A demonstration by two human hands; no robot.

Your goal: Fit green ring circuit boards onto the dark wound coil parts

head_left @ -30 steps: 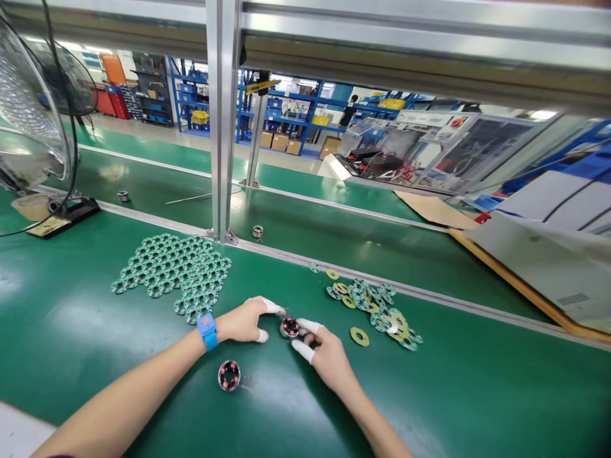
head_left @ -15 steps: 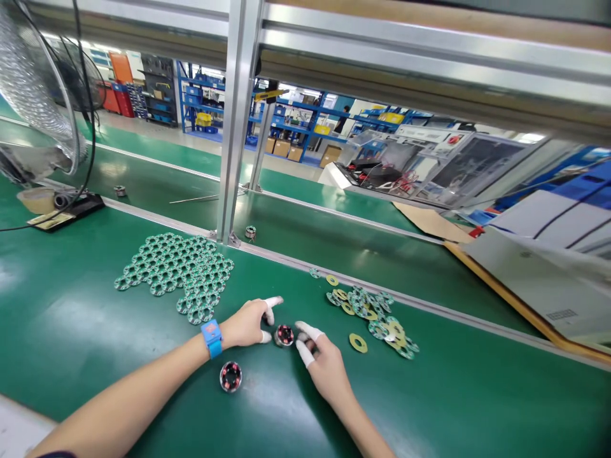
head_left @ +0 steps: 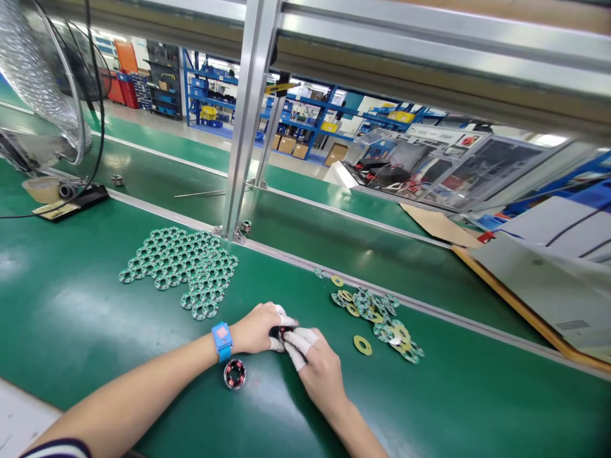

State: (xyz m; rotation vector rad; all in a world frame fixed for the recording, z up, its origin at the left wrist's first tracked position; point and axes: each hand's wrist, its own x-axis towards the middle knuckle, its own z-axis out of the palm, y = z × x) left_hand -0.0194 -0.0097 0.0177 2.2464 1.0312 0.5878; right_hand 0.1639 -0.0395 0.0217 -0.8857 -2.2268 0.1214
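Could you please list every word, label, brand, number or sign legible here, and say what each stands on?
No text is legible.
Blue wristband: pinkish mark, too blurred to read.
Green rings: any markings are too small to read.
Background machine: any lettering is too small to read.

No lettering, number, brand or sign is legible. Markings on the blue wristband (head_left: 222,341) are too indistinct to read.

The dark, red-flecked part (head_left: 283,331) — partly hidden — sits between white-covered fingertips (head_left: 300,344)
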